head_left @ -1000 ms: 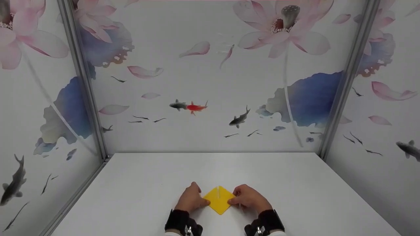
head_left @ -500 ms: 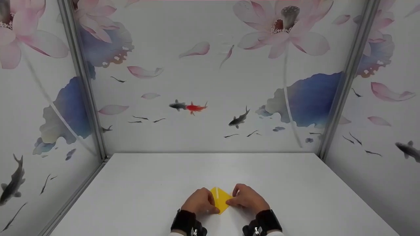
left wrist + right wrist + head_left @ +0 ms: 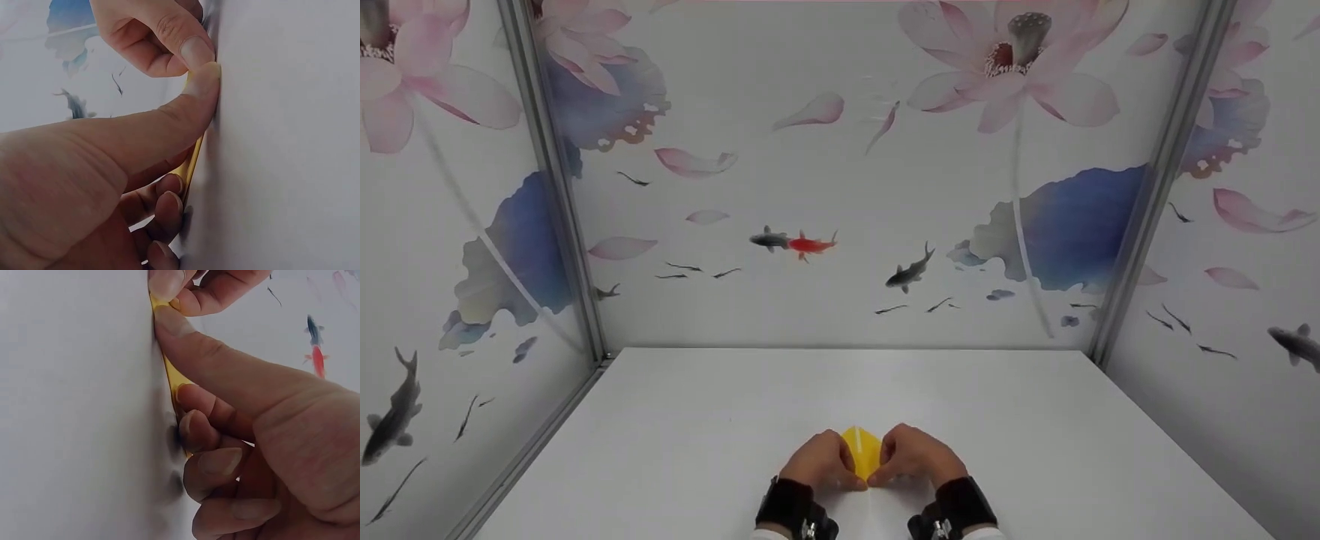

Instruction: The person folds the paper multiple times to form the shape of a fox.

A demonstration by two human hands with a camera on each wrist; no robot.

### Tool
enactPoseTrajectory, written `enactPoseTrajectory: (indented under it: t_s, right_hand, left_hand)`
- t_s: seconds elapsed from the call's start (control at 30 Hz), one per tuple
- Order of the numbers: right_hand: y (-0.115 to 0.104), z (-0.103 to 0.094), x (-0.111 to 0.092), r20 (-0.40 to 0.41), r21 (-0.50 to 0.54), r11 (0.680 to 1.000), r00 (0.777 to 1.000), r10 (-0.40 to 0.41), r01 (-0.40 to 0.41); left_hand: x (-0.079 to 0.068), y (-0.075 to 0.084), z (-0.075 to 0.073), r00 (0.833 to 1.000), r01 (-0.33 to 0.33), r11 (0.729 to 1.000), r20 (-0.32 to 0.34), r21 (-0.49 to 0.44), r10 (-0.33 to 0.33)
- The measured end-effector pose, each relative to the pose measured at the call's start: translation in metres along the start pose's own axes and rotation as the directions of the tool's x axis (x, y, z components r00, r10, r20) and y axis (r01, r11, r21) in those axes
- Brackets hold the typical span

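A small piece of folded yellow paper point(image 3: 864, 448) lies on the white table near its front, with a pale slit running down from its far point. My left hand point(image 3: 816, 459) pinches its left side, thumb on top and fingertips beneath. On the other side my right hand point(image 3: 922, 454) pinches the right edge the same way. The two thumbs nearly meet at the near corner. Only a thin strip of the paper point(image 3: 194, 160) shows below the thumb in the left wrist view. In the right wrist view the paper point(image 3: 175, 377) appears between thumb and fingers; the rest is covered.
The white tabletop point(image 3: 720, 397) spreads around both hands. Panels printed with lotus flowers and fish, such as the back wall point(image 3: 810, 180), enclose the table on three sides. Grey metal posts point(image 3: 556, 195) stand at the corners. Each wrist wears a black strap point(image 3: 786, 504).
Both hands have come closer together over the yellow paper. First the left hand shifted right onto its left side, then the right hand moved left. Less of the paper shows now.
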State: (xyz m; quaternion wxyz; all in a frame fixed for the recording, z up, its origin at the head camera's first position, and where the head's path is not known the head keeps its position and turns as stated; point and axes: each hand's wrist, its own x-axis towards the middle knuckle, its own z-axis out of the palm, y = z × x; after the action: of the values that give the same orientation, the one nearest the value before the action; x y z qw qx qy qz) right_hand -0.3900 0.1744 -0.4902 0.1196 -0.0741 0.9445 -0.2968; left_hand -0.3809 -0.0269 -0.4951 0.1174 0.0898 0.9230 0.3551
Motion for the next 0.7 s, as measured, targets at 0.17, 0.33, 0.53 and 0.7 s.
enactPoseTrajectory:
  t_s: [0.17,0.33,0.53,0.7]
  right_hand:
    - [-0.004,0.004,-0.001,0.003,-0.005,0.999,0.999,0.036,-0.036]
    - [-0.01,0.006,-0.002,-0.028,-0.03,0.994,0.994,0.108,-0.108]
    - [-0.01,0.0,0.002,-0.031,-0.036,0.962,0.962,0.27,-0.272]
    - [-0.009,-0.003,0.005,-0.046,0.007,0.953,0.952,0.303,-0.303]
  left_hand:
    - [0.0,-0.001,0.003,0.999,0.029,1.0,-0.013,0.001,-0.029]
    - [-0.001,0.0,0.004,0.999,0.044,0.999,-0.033,0.02,-0.043]
    - [0.0,0.006,0.006,0.998,0.061,0.998,-0.012,0.016,-0.061]
    - [0.001,0.007,0.005,0.995,0.099,0.995,-0.026,0.026,-0.098]
